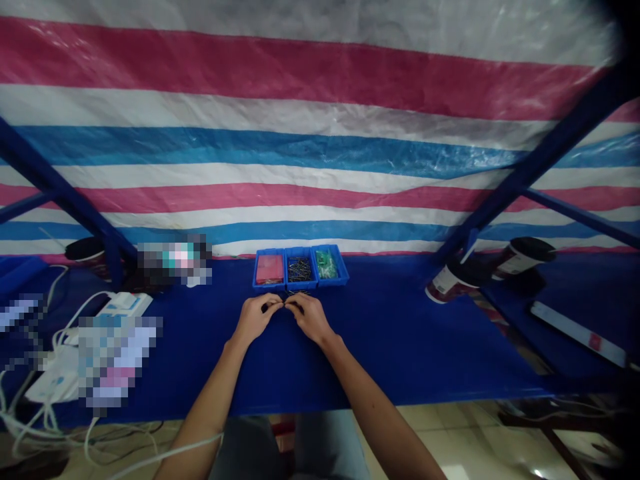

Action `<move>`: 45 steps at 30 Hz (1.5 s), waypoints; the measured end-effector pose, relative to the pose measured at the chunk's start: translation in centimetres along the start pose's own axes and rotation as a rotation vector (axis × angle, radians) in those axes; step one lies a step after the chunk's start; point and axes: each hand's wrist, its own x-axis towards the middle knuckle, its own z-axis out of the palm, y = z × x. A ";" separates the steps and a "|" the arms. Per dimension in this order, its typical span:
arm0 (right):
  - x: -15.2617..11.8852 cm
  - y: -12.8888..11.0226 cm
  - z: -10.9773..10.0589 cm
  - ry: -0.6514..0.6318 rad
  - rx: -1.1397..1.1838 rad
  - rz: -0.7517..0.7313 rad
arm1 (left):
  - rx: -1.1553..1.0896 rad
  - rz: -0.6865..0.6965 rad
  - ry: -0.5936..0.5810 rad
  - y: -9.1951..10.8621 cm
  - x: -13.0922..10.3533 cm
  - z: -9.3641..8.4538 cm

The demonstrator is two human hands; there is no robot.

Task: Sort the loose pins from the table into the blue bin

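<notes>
Both forearms reach forward from the lower edge of the view over the blue table (400, 347). The left hand (256, 316) and the right hand (309, 316) meet fingertip to fingertip, fingers curled, pinching something small and dark between them; what it is cannot be made out. Just beyond the hands stand three small blue trays side by side: the left tray (270, 269) holds pink pieces, the middle tray (300, 269) dark thin parts like screws, the right tray (329, 265) green pieces. A few dark parts lie on the table between the middle tray and the hands. White power strips with cables (120, 305) sit at the left, and two dark cups (453, 280) at the right.
</notes>
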 end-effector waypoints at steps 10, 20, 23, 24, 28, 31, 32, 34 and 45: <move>-0.1 0.3 0.3 -0.045 -0.065 -0.038 | -0.100 -0.029 -0.054 -0.1 -0.1 0.2; -0.2 0.1 -0.1 0.033 0.002 -0.037 | -0.014 -0.001 -0.112 0.8 0.1 -0.2; -0.2 0.2 -0.1 0.039 -0.005 -0.050 | -0.011 0.006 -0.117 0.9 0.1 -0.2; -0.2 0.2 -0.1 0.033 -0.014 -0.052 | -0.008 0.011 -0.117 0.9 0.1 -0.1; -0.2 -0.1 -0.2 -0.010 -0.083 -0.036 | 0.007 0.048 -0.121 0.9 0.1 -0.1; -0.2 -0.4 -0.3 -0.034 -0.140 -0.028 | 0.011 0.056 -0.104 0.9 0.0 -0.2; -0.1 -0.4 -0.2 -0.041 -0.162 -0.027 | 0.011 0.056 -0.096 1.0 0.0 -0.2; -0.1 -0.5 -0.1 -0.051 -0.210 -0.019 | 0.009 0.061 -0.090 1.0 0.0 -0.1; -0.2 -0.8 -0.4 -0.007 -0.115 -0.031 | 0.020 0.046 -0.094 0.9 0.1 0.0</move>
